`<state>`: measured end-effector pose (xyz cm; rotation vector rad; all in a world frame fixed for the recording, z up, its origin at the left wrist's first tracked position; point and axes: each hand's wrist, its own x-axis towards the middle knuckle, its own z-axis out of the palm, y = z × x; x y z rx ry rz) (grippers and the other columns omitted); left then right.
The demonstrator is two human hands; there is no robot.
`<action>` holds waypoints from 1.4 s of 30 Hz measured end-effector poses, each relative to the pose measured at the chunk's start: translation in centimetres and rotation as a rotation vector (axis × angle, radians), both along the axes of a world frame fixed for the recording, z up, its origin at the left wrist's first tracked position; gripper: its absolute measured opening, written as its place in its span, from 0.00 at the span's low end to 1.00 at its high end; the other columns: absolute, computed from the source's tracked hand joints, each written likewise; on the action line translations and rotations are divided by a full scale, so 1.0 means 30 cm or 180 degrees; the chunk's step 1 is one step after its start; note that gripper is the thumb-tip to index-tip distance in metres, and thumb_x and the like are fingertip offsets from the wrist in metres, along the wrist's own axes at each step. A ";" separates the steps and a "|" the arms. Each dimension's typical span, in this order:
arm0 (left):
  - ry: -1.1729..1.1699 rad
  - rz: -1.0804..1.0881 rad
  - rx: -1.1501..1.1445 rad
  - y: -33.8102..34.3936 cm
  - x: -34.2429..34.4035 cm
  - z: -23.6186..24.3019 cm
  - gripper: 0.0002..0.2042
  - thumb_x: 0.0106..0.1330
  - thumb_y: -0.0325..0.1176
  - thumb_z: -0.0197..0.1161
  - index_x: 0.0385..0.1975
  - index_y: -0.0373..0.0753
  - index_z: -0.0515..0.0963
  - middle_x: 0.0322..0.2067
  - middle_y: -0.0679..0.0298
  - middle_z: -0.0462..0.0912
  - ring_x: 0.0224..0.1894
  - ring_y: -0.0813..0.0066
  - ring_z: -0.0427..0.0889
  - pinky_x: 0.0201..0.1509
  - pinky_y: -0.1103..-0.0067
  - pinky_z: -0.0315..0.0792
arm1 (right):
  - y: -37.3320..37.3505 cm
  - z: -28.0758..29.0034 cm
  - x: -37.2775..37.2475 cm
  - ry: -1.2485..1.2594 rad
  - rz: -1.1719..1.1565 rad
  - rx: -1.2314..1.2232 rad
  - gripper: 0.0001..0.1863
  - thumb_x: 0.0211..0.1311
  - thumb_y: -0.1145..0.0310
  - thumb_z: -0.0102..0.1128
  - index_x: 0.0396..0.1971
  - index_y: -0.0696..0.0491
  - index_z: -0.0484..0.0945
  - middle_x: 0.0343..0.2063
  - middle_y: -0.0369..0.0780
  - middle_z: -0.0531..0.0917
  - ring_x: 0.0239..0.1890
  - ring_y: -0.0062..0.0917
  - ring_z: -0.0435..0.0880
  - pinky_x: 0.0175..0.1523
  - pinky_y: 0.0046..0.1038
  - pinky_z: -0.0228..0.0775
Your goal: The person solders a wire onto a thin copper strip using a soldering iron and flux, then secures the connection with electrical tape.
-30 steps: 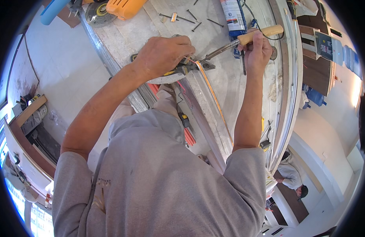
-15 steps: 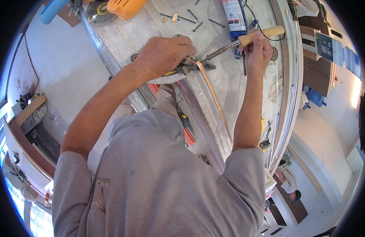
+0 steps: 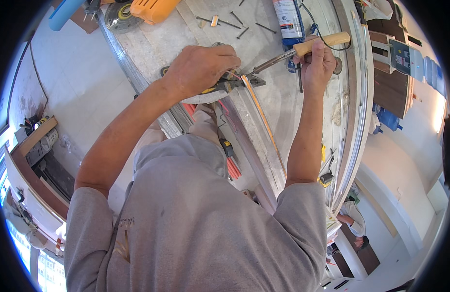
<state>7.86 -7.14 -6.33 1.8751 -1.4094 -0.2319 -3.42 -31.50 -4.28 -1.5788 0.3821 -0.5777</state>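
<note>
My right hand (image 3: pixel 315 65) is closed around the wooden handle of a soldering iron (image 3: pixel 326 44), whose metal shaft points left and down. Its tip is close to the end of a thin yellow-orange light strip (image 3: pixel 262 114). My left hand (image 3: pixel 198 70) has its fingers pinched together at a thin red wire (image 3: pixel 234 74) that runs to that same strip end; the fingertips are partly hidden. Beneath them lie black-and-yellow pliers (image 3: pixel 255 81), their jaws by the strip. I cannot make out whether tip and wire touch.
Several dark screws (image 3: pixel 236 18) lie beyond my hands on the work board (image 3: pixel 186 31). A spray can (image 3: pixel 289 22) stands by the iron. An orange power tool (image 3: pixel 154 9) and a grinding disc (image 3: pixel 120 17) sit far left. Another person (image 3: pixel 354 221) is at the lower right.
My hands, the soldering iron and the strip hold almost the same places. The other person at the lower right has shifted, and an arm of theirs shows more.
</note>
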 end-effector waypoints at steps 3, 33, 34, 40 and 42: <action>0.0009 -0.0004 -0.0008 0.001 -0.001 0.001 0.08 0.57 0.27 0.59 0.35 0.45 0.79 0.35 0.73 0.79 0.30 0.65 0.81 0.30 0.71 0.75 | 0.004 0.002 -0.002 0.0053 -0.0036 0.0017 0.17 0.70 0.61 0.50 0.30 0.60 0.76 0.20 0.39 0.80 0.18 0.17 0.75 0.23 0.17 0.60; -0.0024 -0.0088 0.0080 0.006 0.004 -0.004 0.14 0.51 0.22 0.61 0.38 0.44 0.79 0.39 0.68 0.81 0.32 0.66 0.82 0.33 0.76 0.77 | -0.001 0.001 0.001 0.0019 -0.0043 -0.0051 0.18 0.71 0.60 0.50 0.30 0.60 0.77 0.19 0.39 0.80 0.16 0.15 0.73 0.22 0.16 0.58; -0.0031 -0.0089 0.0077 0.006 0.004 -0.003 0.14 0.51 0.22 0.60 0.38 0.44 0.79 0.39 0.68 0.81 0.32 0.66 0.82 0.33 0.76 0.77 | -0.001 0.001 0.001 0.0007 -0.0038 -0.0046 0.18 0.71 0.61 0.50 0.30 0.61 0.77 0.19 0.39 0.80 0.16 0.15 0.73 0.22 0.16 0.58; -0.0036 -0.0074 0.0145 0.007 0.003 0.000 0.13 0.51 0.23 0.60 0.38 0.44 0.79 0.39 0.68 0.81 0.32 0.66 0.82 0.34 0.75 0.77 | -0.014 -0.003 -0.005 0.0045 0.0024 -0.0050 0.19 0.70 0.59 0.49 0.33 0.62 0.76 0.21 0.41 0.80 0.17 0.18 0.74 0.23 0.18 0.62; -0.0026 -0.0074 0.0136 0.006 0.003 0.004 0.13 0.51 0.23 0.60 0.38 0.44 0.79 0.39 0.68 0.81 0.32 0.66 0.82 0.34 0.75 0.77 | -0.023 -0.006 -0.010 0.0133 0.0088 -0.0082 0.21 0.70 0.57 0.49 0.36 0.64 0.75 0.22 0.43 0.80 0.18 0.22 0.76 0.24 0.20 0.66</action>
